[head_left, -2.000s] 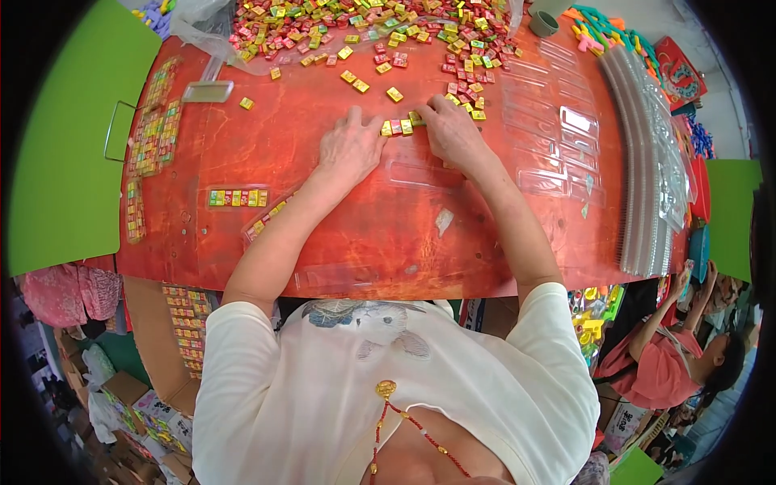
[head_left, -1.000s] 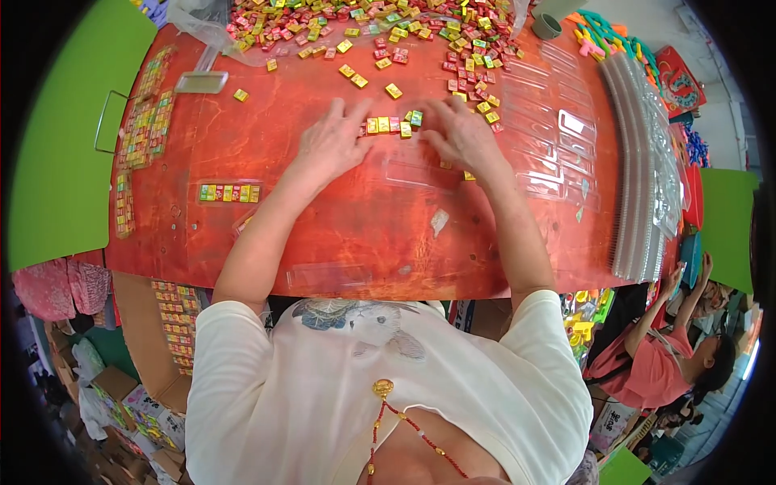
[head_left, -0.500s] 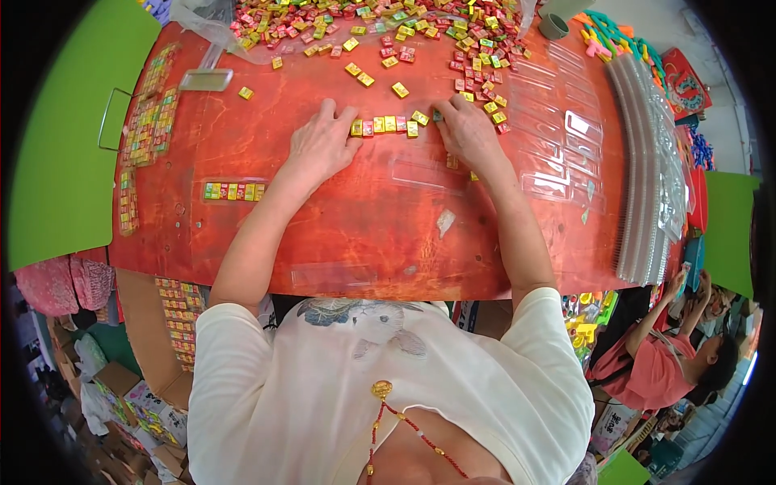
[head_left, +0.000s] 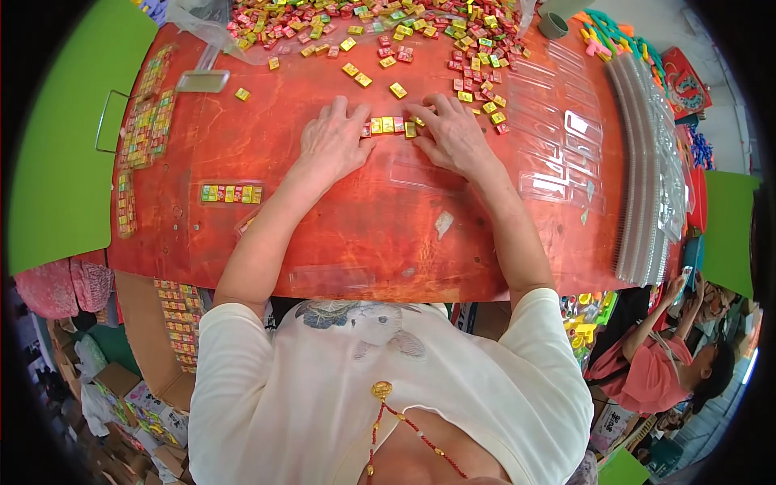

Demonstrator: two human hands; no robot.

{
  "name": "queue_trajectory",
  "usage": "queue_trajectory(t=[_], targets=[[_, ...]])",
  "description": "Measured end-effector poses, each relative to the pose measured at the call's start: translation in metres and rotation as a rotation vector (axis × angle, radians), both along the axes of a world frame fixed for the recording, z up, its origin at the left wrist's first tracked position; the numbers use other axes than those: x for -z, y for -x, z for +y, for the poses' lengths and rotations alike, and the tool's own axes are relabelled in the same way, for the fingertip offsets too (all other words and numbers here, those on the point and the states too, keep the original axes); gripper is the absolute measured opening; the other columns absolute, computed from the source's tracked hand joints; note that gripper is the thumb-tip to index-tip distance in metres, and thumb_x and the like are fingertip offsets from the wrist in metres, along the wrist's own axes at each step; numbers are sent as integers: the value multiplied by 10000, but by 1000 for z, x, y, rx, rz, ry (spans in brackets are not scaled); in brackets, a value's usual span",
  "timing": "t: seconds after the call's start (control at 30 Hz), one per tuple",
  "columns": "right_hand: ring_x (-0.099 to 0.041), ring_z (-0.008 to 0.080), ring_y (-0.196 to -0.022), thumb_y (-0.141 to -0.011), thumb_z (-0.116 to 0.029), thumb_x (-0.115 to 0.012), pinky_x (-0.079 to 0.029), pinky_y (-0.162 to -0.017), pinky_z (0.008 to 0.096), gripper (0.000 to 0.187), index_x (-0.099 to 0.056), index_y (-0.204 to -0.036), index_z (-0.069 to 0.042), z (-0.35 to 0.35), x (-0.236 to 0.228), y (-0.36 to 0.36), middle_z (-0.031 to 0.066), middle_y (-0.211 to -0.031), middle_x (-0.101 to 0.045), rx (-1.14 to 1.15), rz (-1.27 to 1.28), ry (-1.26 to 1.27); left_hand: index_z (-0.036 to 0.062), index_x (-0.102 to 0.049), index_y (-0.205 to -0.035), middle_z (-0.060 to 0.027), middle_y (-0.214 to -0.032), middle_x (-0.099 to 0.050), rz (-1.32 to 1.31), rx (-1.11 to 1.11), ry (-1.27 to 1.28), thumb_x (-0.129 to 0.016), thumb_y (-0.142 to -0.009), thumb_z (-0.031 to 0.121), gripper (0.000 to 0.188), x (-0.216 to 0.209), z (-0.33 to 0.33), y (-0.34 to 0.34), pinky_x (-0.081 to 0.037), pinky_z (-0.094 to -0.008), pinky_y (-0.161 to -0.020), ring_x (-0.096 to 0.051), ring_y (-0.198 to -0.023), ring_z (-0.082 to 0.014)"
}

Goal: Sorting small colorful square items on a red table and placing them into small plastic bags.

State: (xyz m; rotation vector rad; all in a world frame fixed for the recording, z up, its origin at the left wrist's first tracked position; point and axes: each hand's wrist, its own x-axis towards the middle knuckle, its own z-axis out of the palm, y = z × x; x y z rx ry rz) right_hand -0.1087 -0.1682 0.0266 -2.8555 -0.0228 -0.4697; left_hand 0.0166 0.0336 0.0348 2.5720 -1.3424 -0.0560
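Note:
Several tiny red and yellow boxes stand side by side in a short row [head_left: 388,125] on the red table. My left hand [head_left: 333,139] is closed on the row's left end, fingers bent and thumb tip against it. From the other side my right hand [head_left: 454,136] has its thumb and fingertips at the right-hand boxes, partly hiding them. Just below the row lies a clear plastic tray [head_left: 428,175]. Left of my left forearm, another clear tray holds a filled row of the same boxes [head_left: 232,193].
A heap of loose boxes [head_left: 376,20] covers the table's far side. Clear trays [head_left: 543,186] lie at the right beside tall stacks of nested plastic trays [head_left: 638,178]. Filled trays [head_left: 145,129] line the left edge. A person in a pink top [head_left: 647,372] is at the far right.
My hands have come closer together around the row. The right hand has moved left onto the right-end boxes, and the left hand has shifted slightly right.

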Motion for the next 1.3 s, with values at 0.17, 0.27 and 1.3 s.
queue_trajectory(t=[0.17, 0.27, 1.3], targets=[[-581, 276, -987, -824, -227, -714, -456, -830, 427, 320, -660, -1132, -157, -1, 6, -4, 63, -1008, -589, 56, 32, 18, 154, -537, -1302, -152, -1127, -515, 116, -12, -59, -727, -861, 302, 502, -5, -5, 2, -558, -484, -782, -624, -1031, -359], [-588, 273, -964, -831, -240, -714, -453, -811, 422, 304, -668, -1116, -144, 3, 7, -7, 64, -972, -600, 107, 33, 75, 150, -537, -1300, -153, -1130, -514, 117, -7, -43, -719, -871, 294, 488, -2, -5, 3, -561, -485, -774, -636, -1015, -362], [-630, 274, -898, -848, -235, -716, -406, -783, 432, 327, -651, -1142, -108, 51, 0, 113, 91, -906, -640, 448, 46, 40, 129, -560, -1316, -148, -1101, -545, 17, 444, 278, -663, -877, 141, 451, 20, -13, 75, -529, -490, -792, -633, -952, -349]])
